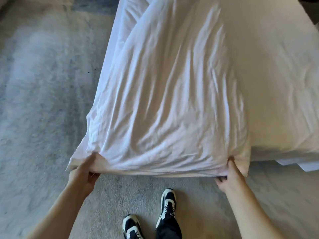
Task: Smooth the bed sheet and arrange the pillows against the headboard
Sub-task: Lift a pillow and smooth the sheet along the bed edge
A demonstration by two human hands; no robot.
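Note:
A wrinkled white bed sheet (164,100) lies stretched over the near left part of the bed (276,83), with long creases running away from me. My left hand (84,171) grips the sheet's near left corner. My right hand (227,175) grips the sheet's near edge close to its right corner. Both hands hold the edge out past the foot of the mattress, above the carpet. The fabric between them is pulled fairly taut. No pillows or headboard are visible.
Grey carpet (43,100) covers the floor left of the bed and under me. My two black-and-white shoes (167,204) stand just short of the bed's foot. A smoother white surface covers the bed's right side.

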